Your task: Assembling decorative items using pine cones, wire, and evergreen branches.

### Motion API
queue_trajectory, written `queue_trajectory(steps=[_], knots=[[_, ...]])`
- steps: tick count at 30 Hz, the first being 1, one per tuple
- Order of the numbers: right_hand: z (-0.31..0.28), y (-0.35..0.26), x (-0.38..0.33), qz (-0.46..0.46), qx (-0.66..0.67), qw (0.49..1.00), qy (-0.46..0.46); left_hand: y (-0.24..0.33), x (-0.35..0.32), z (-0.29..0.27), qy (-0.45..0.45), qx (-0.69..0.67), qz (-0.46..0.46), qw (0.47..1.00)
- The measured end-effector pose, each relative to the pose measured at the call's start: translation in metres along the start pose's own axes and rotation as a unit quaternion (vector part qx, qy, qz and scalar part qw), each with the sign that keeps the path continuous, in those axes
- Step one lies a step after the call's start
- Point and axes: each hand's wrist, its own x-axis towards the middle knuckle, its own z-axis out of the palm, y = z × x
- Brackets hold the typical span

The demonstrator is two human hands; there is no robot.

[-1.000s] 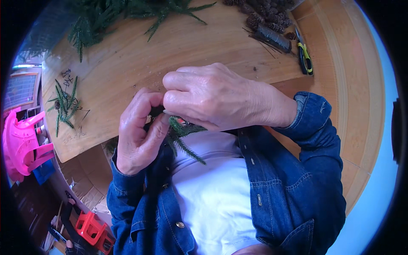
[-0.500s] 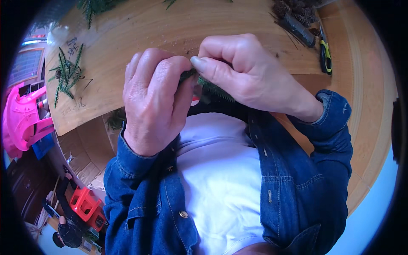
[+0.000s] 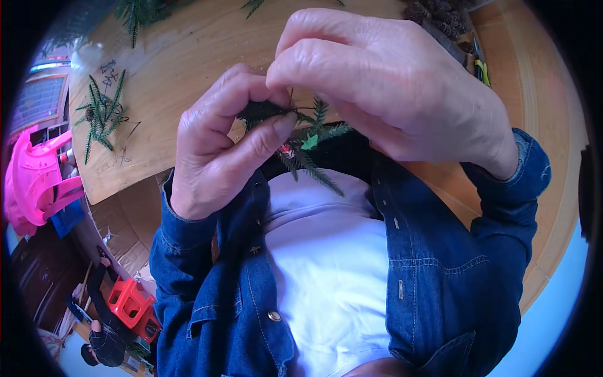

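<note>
My left hand (image 3: 217, 157) and my right hand (image 3: 389, 88) meet close under the camera, above the near edge of a round wooden table (image 3: 176, 69). Both pinch a small bundle of green artificial pine sprigs (image 3: 308, 144), which carries a tiny green star and a red speck. The left thumb and fingers clamp the dark stem end. The right fingers curl over the same stem from above and hide most of it. Loose needle tips hang down toward my white shirt and denim jacket.
A small pile of green sprigs (image 3: 100, 113) lies on the table at the left. More greenery (image 3: 141, 12) sits at the far edge, with pine cones (image 3: 440, 12) and yellow-handled pliers (image 3: 480, 66) at the right. A pink plastic stool (image 3: 34, 182) and a red crate (image 3: 129, 305) stand below.
Both hands have come up closer to the camera with the sprig bundle. The left hand has turned so its thumb presses on the stem, and the sprig tips now show between the hands.
</note>
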Motion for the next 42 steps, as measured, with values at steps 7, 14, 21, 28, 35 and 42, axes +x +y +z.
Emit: queue_trajectory(steps=[7, 14, 21, 28, 35, 42], knots=[[-0.002, 0.007, -0.008, 0.005, -0.023, 0.996, -0.088, 0.007, 0.007, -0.004, -0.07, -0.153, -0.119, 0.978], [0.0, 0.007, -0.009, -0.042, -0.135, 0.985, -0.097, 0.0, 0.007, -0.005, -0.064, -0.05, -0.073, 0.994], [0.014, -0.008, -0.016, 0.387, 0.233, 0.889, -0.07, 0.008, 0.005, 0.006, 0.029, 0.246, 0.126, 0.961], [0.015, 0.001, -0.023, 0.338, 0.262, 0.902, -0.053, 0.0, 0.006, -0.003, 0.008, 0.224, 0.138, 0.965], [0.006, 0.01, -0.016, 0.041, -0.055, 0.998, -0.018, 0.013, 0.012, -0.003, -0.006, 0.056, -0.021, 0.998], [0.004, 0.018, -0.014, -0.035, -0.187, 0.979, -0.074, 0.011, 0.024, -0.005, -0.034, 0.183, 0.066, 0.98]])
